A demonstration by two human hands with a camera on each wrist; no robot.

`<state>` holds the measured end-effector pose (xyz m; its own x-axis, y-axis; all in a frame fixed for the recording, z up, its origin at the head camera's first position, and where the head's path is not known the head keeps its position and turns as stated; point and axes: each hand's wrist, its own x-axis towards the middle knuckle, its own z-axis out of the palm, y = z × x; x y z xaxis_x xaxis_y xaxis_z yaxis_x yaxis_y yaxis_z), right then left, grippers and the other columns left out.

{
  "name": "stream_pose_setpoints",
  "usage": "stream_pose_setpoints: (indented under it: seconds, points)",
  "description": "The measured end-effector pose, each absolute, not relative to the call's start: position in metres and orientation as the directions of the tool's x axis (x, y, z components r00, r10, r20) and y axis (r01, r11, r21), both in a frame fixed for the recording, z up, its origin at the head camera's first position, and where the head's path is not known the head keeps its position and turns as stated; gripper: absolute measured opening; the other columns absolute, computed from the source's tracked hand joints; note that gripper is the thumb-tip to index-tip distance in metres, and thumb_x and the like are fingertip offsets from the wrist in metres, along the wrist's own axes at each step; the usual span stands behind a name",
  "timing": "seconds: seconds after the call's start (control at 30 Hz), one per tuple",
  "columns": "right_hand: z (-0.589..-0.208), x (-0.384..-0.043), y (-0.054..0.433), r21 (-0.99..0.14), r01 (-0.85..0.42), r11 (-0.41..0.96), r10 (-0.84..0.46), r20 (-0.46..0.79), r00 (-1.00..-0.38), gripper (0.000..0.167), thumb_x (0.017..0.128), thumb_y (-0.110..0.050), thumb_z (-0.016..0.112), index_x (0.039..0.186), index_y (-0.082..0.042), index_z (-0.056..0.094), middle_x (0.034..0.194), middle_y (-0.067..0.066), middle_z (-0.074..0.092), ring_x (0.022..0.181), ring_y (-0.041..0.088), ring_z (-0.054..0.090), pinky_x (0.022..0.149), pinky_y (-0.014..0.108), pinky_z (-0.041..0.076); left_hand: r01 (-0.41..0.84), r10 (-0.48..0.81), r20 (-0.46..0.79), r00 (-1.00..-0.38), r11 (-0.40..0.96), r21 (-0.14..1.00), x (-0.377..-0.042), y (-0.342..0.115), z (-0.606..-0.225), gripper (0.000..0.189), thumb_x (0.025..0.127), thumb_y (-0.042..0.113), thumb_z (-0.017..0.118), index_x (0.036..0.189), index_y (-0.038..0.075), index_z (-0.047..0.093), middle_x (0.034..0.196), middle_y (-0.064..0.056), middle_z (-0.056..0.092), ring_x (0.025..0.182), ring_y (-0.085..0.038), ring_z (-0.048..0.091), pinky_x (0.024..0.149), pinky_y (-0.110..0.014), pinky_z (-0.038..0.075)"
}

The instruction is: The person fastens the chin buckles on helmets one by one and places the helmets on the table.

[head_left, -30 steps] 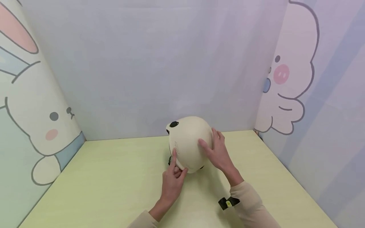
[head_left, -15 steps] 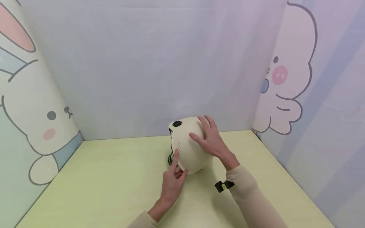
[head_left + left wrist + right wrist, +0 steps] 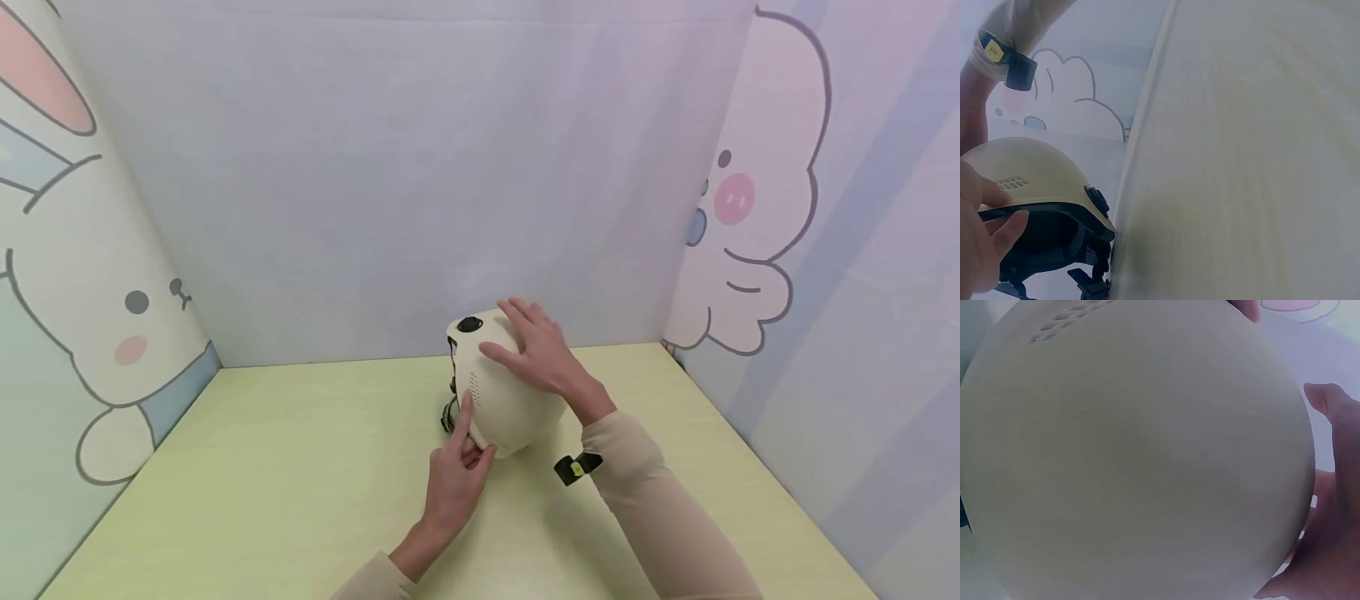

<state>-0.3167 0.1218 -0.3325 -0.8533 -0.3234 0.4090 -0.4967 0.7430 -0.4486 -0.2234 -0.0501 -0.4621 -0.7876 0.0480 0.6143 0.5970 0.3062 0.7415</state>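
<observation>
A cream helmet (image 3: 504, 400) is tilted on the pale green table (image 3: 300, 483), its opening turned to the left. It has a row of small vent holes in the shell and a black round fitting (image 3: 469, 324) near the far end of the rim. My left hand (image 3: 453, 487) grips the near rim, index finger along the outside by the vents, other fingers curled at the edge. Over the top of the shell lies my right hand (image 3: 543, 354), fingers fairly straight and thumb spread. In the left wrist view, dark padding and black straps (image 3: 1088, 281) show inside the helmet (image 3: 1029, 162).
A grey-lilac curtain (image 3: 420, 183) stands behind the table. Printed side panels carry a cartoon rabbit (image 3: 97, 333) on the left and a pink-cheeked white character (image 3: 772, 133) on the right. A black wrist camera (image 3: 576, 468) hangs under the right forearm.
My right hand has moved from the helmet's right side up and leftward over its top. The helmet has turned and shifted slightly right. My left hand keeps its place on the rim.
</observation>
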Motion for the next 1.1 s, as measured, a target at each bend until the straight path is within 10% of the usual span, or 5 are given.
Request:
stream_pose_setpoints:
  seconds: [1.1]
  points:
    - [-0.339,-0.313,0.117,-0.374,-0.464,0.803,-0.276,0.455,-0.846,0.076,0.090,-0.061,0.061,0.149,-0.016,0.048,0.152,0.011,0.042,0.139,0.036,0.033,0.102,0.067,0.031,0.625,0.084,0.645,-0.759,0.372,0.687,-0.224,-0.055,-0.456,0.089,0.082,-0.009,0.076,0.157,0.017,0.035,0.090,-0.019,0.074,0.081,-0.015,0.073,0.068,-0.023,0.057]
